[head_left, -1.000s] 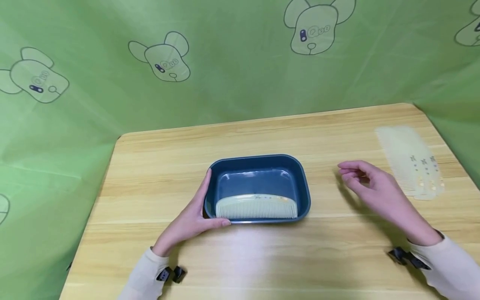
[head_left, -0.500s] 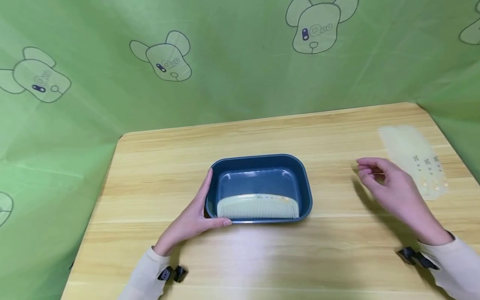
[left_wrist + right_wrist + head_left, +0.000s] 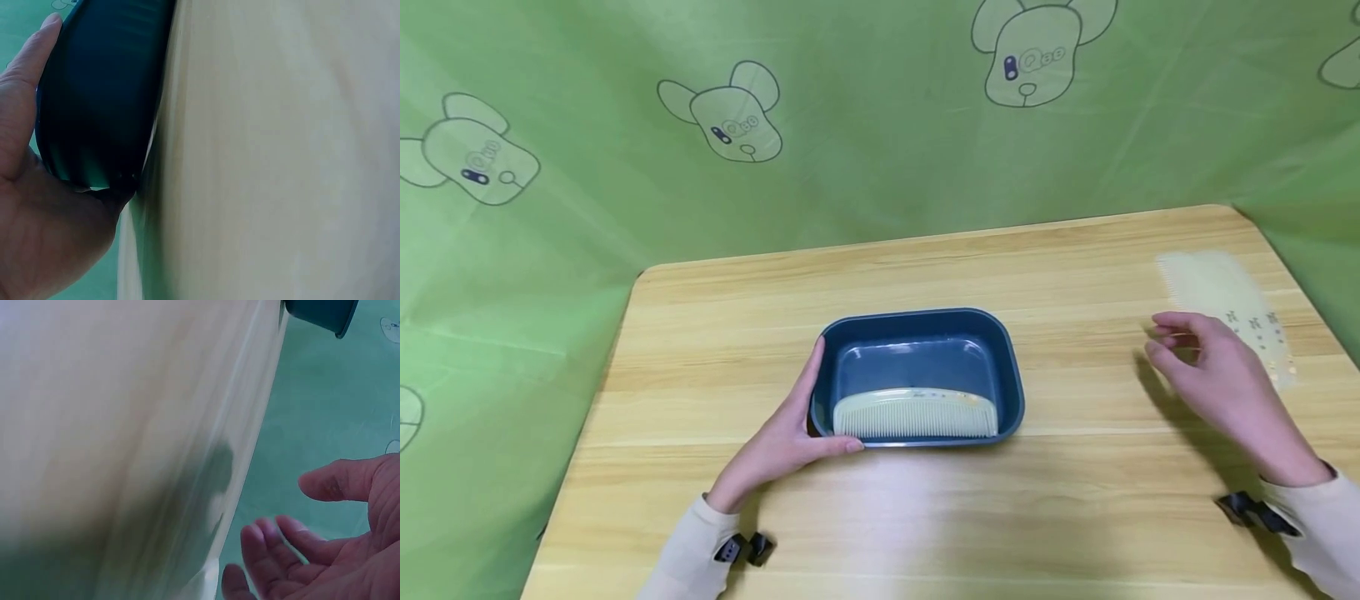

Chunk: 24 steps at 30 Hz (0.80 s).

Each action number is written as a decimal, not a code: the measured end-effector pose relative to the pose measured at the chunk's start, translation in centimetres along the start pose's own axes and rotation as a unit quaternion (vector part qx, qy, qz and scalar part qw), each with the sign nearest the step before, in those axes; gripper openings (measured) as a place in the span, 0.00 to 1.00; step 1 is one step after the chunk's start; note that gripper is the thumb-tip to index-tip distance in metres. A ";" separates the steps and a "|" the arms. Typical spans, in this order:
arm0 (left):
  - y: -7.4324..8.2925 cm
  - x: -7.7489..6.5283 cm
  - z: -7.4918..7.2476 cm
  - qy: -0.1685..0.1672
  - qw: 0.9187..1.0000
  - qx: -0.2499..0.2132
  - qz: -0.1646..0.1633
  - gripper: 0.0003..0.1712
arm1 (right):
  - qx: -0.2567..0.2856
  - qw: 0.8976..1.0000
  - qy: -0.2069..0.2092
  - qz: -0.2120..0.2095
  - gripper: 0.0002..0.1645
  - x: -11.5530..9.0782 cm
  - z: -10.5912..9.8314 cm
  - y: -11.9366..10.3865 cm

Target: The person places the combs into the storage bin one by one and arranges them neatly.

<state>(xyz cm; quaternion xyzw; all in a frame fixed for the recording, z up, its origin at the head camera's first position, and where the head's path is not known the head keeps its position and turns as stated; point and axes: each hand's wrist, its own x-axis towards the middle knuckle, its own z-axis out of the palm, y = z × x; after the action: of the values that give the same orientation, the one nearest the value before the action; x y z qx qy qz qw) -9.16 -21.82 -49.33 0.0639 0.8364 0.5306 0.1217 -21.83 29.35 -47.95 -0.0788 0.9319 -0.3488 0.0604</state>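
Note:
A deep blue plastic box (image 3: 917,367) with rounded corners lies on the table. Inside it, along the front wall, is a pale green comb (image 3: 914,417) with its teeth toward me. My left hand (image 3: 786,429) grips the box's front left corner, thumb along the front wall and fingers along the left side; the left wrist view shows the same hand (image 3: 50,212) around the box's end. My right hand (image 3: 1217,371) hovers over the table at the right, fingers loosely bent, holding nothing. It partly covers a stack of pale, translucent combs (image 3: 1213,283), which overlap each other.
The light wooden table (image 3: 737,333) carries everything. Green cloth (image 3: 880,183) with mouse-like drawings hangs behind its back edge and at both sides. Bare tabletop separates the box from the combs at the right.
My right hand has moved right, from between the box and the combs to over the near part of the comb stack. My left hand, the box and the comb inside have stayed put.

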 end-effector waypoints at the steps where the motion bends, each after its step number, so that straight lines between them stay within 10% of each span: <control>1: 0.0 0.0 0.0 0.001 1.000 0.000 0.000 0.80 | -0.002 1.000 0.001 0.000 0.33 0.0 0.0 0.2; 24: -0.1 0.0 0.0 0.002 1.000 0.002 -0.002 0.80 | -0.061 0.996 -0.015 0.058 0.50 0.4 -3.1 2.7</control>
<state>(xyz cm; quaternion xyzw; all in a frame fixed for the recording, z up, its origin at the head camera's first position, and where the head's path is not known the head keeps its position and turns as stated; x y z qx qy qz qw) -9.17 -21.84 -49.41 0.0616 0.8377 0.5290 0.1211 -23.03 33.26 -47.42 -0.0329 0.9536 -0.2855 0.0893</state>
